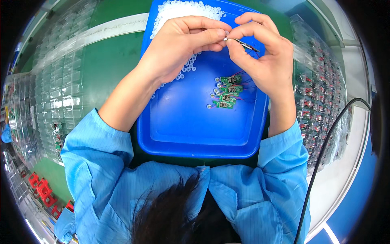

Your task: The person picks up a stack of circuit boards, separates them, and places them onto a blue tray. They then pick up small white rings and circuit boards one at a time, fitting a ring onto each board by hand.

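Observation:
Over the far part of a blue tray (pixel 195 148), my two hands meet fingertip to fingertip. My left hand (pixel 176 46) is closed in a pinch on a small whitish plastic ring (pixel 226 34), mostly hidden by the fingers. Between thumb and forefinger, my right hand (pixel 266 55) grips a small circuit board (pixel 246 44) seen nearly edge-on, with thin wires trailing from it. Below the right hand, several green circuit boards (pixel 227 91) with little displays, round silver ends and thin wires lie in the tray. A pile of translucent white plastic rings (pixel 185 10) fills its far left.
Loose rings (pixel 182 76) are scattered below my left wrist. Clear plastic compartment trays (pixel 57 89) stand at the left, and others filled with wired boards (pixel 319 105) at the right. A black cable (pixel 325 142) curves down the right side. Red stools (pixel 42 189) show lower left.

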{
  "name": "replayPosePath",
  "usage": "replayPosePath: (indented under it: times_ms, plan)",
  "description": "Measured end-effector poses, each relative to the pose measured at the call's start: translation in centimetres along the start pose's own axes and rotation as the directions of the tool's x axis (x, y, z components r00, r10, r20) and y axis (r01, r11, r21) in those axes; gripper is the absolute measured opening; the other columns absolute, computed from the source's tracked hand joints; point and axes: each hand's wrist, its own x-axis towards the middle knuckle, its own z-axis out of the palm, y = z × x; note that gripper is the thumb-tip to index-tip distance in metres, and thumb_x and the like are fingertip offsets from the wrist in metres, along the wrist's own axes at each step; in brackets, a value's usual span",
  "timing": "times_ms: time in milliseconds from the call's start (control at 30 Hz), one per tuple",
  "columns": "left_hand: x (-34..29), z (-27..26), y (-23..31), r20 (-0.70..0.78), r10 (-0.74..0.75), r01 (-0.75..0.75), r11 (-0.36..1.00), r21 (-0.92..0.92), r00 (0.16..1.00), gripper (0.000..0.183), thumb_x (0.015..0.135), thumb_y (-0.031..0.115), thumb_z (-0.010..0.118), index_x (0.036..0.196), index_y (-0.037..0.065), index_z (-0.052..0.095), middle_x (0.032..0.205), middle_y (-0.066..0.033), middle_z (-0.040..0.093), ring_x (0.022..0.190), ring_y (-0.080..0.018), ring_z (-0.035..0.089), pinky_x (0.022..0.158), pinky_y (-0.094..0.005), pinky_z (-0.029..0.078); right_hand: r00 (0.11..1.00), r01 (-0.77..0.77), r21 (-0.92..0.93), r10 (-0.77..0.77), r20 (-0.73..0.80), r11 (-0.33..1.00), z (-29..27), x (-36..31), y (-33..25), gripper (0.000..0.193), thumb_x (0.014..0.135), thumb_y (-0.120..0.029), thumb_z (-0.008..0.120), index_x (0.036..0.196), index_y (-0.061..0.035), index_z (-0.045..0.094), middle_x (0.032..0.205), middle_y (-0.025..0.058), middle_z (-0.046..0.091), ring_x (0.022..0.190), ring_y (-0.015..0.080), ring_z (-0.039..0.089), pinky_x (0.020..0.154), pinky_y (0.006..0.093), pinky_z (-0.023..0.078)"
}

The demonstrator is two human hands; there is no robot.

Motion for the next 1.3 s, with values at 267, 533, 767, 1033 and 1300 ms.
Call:
replayPosePath:
  times_ms: [267,533,767,1033,1300]
  plan:
    - [0.4,-0.4,0.2,0.013,-0.041,0.042,0.977,-0.207,0.999,0.025,0.084,0.008,0.061,0.105,-0.006,0.06,0.094,-0.0149,0.064,0.086,-0.0171,0.063,0.081,-0.0255,0.051,0.954,-0.279,0.345,0.3,-0.007,0.896,-0.9,-0.2,1.6,0.004,0.079,0.0,0.06,0.082,0.0019,0.061,0.08,0.004,0.063,0.078,0.0088,0.057,0.071,0.0226,0.044]
    - [0.2,-0.1,0.6,0.025,-0.071,0.073,0.99,-0.122,0.997,0.022,0.086,0.007,0.058,0.106,-0.003,0.06,0.097,-0.0127,0.064,0.089,-0.0159,0.063,0.08,-0.0238,0.052,0.968,-0.244,0.182,0.25,-0.008,0.952,-0.4,-0.4,0.8,0.002,0.076,-0.001,0.063,0.077,-0.0001,0.062,0.08,0.0011,0.061,0.075,0.0086,0.054,0.069,0.0217,0.043]
    - [0.3,0.3,-0.1,0.019,0.025,-0.025,0.999,-0.027,0.999,0.024,0.081,0.007,0.065,0.103,-0.004,0.062,0.09,-0.0124,0.066,0.082,-0.0166,0.065,0.078,-0.0255,0.052,0.987,-0.154,0.005,0.154,-0.044,0.988,-0.3,-0.3,-0.1,0.005,0.072,-0.003,0.066,0.075,-0.0015,0.062,0.078,0.0029,0.06,0.078,0.0124,0.055,0.073,0.0252,0.043]
    - [-0.2,0.6,-0.1,0.001,0.152,-0.151,0.981,0.12,0.988,0.022,0.081,0.002,0.064,0.102,-0.002,0.062,0.089,-0.0098,0.066,0.08,-0.0136,0.063,0.075,-0.0244,0.051,0.994,0.105,-0.381,-0.111,0.009,0.918,-0.3,0.2,-0.7,0.01,0.064,-0.003,0.067,0.072,-0.0049,0.061,0.072,0.0038,0.059,0.082,0.0167,0.055,0.07,0.0276,0.046]
    - [-0.5,1.7,-0.3,-0.078,0.25,-0.214,0.926,0.311,0.965,0.018,0.08,0.001,0.065,0.097,-0.004,0.065,0.088,-0.0111,0.067,0.077,-0.014,0.064,0.073,-0.0245,0.053,0.995,0.094,-0.288,-0.103,-0.017,0.953,-0.9,0.0,-0.2,0.011,0.066,-0.001,0.068,0.075,-0.0054,0.064,0.079,0.0063,0.061,0.081,0.017,0.058,0.07,0.0277,0.048]
